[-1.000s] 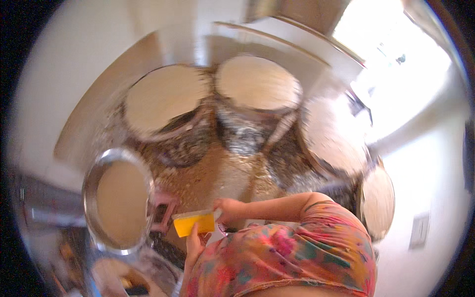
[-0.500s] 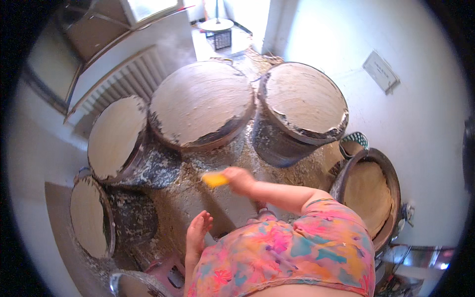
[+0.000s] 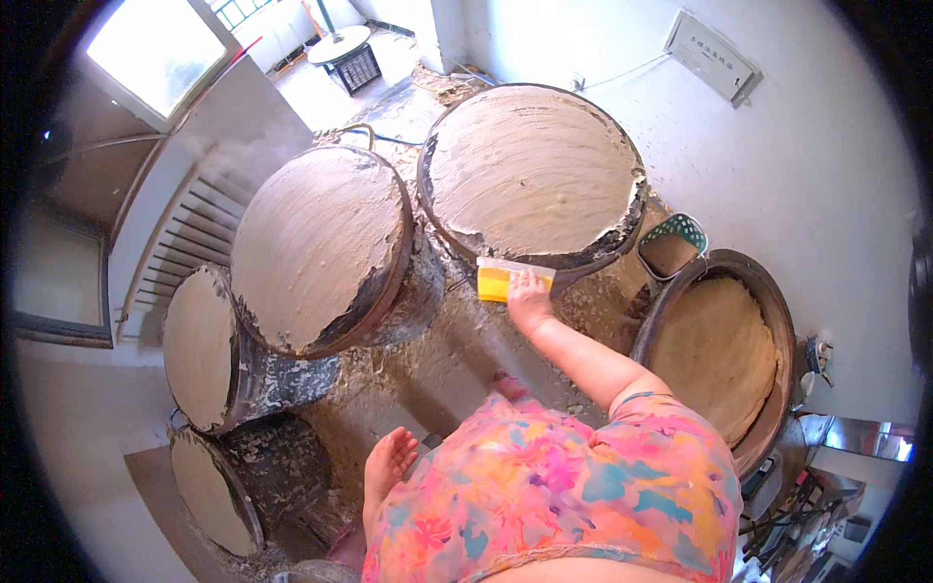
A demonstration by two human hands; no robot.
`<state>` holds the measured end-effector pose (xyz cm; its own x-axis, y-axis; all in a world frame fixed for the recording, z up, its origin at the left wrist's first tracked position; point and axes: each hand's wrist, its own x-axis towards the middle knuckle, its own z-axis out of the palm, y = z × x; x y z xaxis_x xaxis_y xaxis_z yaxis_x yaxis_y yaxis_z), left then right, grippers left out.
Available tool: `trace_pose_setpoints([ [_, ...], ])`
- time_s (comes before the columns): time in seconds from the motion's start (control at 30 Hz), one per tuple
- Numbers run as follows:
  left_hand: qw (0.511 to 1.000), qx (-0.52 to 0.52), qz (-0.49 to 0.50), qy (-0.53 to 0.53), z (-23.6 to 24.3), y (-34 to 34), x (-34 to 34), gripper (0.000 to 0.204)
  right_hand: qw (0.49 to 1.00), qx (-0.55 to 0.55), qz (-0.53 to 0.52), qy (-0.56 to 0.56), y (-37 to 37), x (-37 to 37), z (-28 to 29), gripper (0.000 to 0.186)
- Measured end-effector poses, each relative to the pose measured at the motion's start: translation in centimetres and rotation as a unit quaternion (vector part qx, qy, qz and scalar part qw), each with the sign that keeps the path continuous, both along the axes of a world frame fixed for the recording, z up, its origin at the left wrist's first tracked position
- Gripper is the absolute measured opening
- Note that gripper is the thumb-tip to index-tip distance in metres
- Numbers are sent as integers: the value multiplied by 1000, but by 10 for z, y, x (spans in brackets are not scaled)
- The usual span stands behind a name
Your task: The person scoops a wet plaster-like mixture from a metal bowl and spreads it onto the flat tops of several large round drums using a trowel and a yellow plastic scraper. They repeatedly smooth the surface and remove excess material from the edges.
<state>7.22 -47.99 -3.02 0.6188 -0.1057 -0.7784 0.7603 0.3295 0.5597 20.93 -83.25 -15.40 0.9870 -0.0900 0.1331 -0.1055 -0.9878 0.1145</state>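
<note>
My right hand (image 3: 530,303) is closed on a yellow scraper (image 3: 497,282) with a pale, see-through edge. It holds the scraper at the near rim of a big round vat (image 3: 426,185) filled with a beige, paste-like layer, whose smeared surface has ragged edges. Whether the scraper touches the rim, I cannot tell. My left hand (image 3: 391,459) hangs low beside my body, its fingers stretched out and holding nothing. To the left stands a second large vat (image 3: 406,233) with the same beige top and a dark gap along its near right edge.
Two more vats, one at the left (image 3: 236,364) and one at the lower left (image 3: 251,520), stand near a radiator (image 3: 190,243). At the right is a brown vat (image 3: 768,282), with a teal perforated basket (image 3: 688,228) beside it. The floor (image 3: 466,335) is stained.
The view has swung to the right. My right hand has carried the yellow scraper forward, up to the near rim of the far vat. My left hand stays low by my body.
</note>
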Motion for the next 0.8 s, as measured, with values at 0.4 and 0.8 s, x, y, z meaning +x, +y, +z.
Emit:
trace_pose_setpoints([
  [0.4, 989, -19, -103, -104, 9, 3, 48, 33, 978, -48, -203, 14, -29, 20, 4, 20],
  [0.8, 988, -80, -92, -94, -16, 41, 72, 31, 749, 376, -508, -202, -153, -50, 22, 31],
])
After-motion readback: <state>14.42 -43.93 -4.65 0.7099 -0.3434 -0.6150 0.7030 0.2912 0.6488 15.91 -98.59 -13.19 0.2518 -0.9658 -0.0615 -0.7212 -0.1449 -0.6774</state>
